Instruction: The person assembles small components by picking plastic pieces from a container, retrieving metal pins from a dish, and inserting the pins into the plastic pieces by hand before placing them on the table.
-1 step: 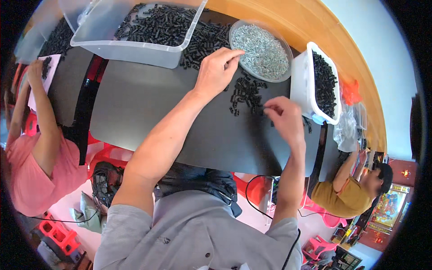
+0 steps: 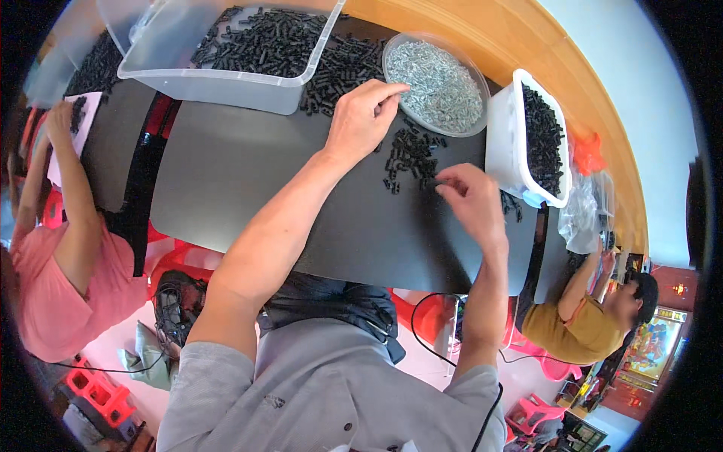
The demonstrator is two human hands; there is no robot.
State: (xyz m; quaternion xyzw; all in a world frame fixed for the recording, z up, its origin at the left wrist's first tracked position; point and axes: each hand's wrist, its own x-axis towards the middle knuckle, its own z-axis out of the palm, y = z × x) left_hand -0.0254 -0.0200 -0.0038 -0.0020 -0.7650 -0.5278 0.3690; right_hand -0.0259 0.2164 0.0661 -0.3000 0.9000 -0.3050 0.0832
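**Right hand shifted slightly left, to edge of small black-part heap; left hand parked at metal bowl**

Change: right hand (image 2: 476, 202) sits slightly further left than a moment ago, fingertips at the near-right edge of the small heap of black plastic fittings (image 2: 410, 153). Thumb and fingers drawn together; can't tell if a fitting is pinched or just behind them. Left hand (image 2: 360, 120) practically unchanged: thumb and forefinger nearly meeting at the left rim of the round clear bowl (image 2: 450, 133) of small silvery metal pieces (image 2: 435, 81). Can't tell if it holds one. My read: the shift puts the right hand within reach of the fittings, with the left at the metal supply.

Surface: dark table (image 2: 241, 169). Small heap lies between the bowl and the right hand. Big clear tub (image 2: 215, 92) at far left, part-filled with black fittings, more spread loose beside it. White bin (image 2: 504, 147) right of the bowl, tilted in view, also holding black fittings. Clear plastic bag (image 2: 578, 218) past it.

Room: co-worker in pink top (image 2: 75, 290) at left, arms on a table; another in mustard top (image 2: 576, 331) at right. Red plastic stool (image 2: 102, 395) on the pale floor (image 2: 105, 348).
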